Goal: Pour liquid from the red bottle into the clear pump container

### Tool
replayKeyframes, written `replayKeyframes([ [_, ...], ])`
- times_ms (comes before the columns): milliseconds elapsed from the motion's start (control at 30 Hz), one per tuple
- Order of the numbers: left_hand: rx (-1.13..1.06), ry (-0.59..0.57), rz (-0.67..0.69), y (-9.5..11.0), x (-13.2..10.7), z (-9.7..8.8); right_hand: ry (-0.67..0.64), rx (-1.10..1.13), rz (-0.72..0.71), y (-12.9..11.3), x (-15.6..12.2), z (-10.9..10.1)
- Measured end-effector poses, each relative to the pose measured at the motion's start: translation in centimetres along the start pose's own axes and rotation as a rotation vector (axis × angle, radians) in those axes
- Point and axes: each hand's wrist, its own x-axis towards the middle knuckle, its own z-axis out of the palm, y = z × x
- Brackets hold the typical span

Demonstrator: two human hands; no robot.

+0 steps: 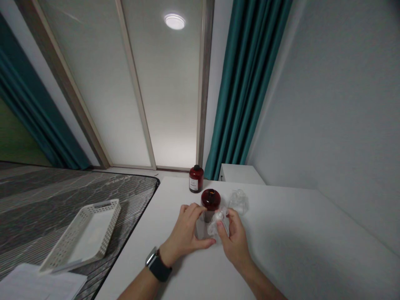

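Between my hands is a crumpled piece of clear plastic wrap (215, 225), pinched between the thumb and fingers of my right hand (233, 238). Whether something is inside the wrap I cannot make out. My left hand (186, 231), with a dark watch (158, 264) at the wrist, is open, its thumb and fingers wide apart to the left of the wrap. Its fingertips are close to a dark red bottle (211, 200) with an opening on top; whether they touch it I cannot tell. The wrap and my hands partly hide the bottle's lower part.
A second red bottle (196, 180), with a black top and white label, stands farther back on the white table (287, 250). More crumpled clear plastic (238, 202) lies right of the front bottle. To the left are a white basket (112, 212) and papers (43, 283) on a dark patterned surface.
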Motion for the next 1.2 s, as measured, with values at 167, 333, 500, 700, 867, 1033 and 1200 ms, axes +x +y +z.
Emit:
replayKeyframes([
  [167, -0.005, -0.125, -0.028, 0.4, 0.4, -1.8, 0.001, 0.045, -0.003, 0.4, 0.0, 0.2],
  [333, -0.014, -0.212, -0.017, -0.6, 0.5, -3.0, -0.134, -0.056, -0.031, 0.0, 0.3, 0.0],
  [500, -0.008, -0.258, -0.027, -1.2, 0.2, -3.2, -0.152, -0.105, -0.044, -0.2, 0.3, 0.2],
  [700, -0.051, -0.293, -0.022, -1.0, 0.3, -3.5, -0.186, -0.159, -0.057, 0.5, 0.2, 0.1],
  [867, 0.005, -0.368, -0.084, -0.7, 0.5, -3.2, -0.196, -0.195, -0.07, 0.6, 0.3, 0.4],
  [1033, 0.01, -0.393, -0.096, -0.8, 0.4, -2.8, -0.213, -0.184, -0.044, 0.0, 0.5, 0.3],
  [1200, -0.046, -0.417, -0.126, -1.2, 0.4, -3.0, -0.239, -0.128, -0.087, -0.6, 0.8, -0.5],
])
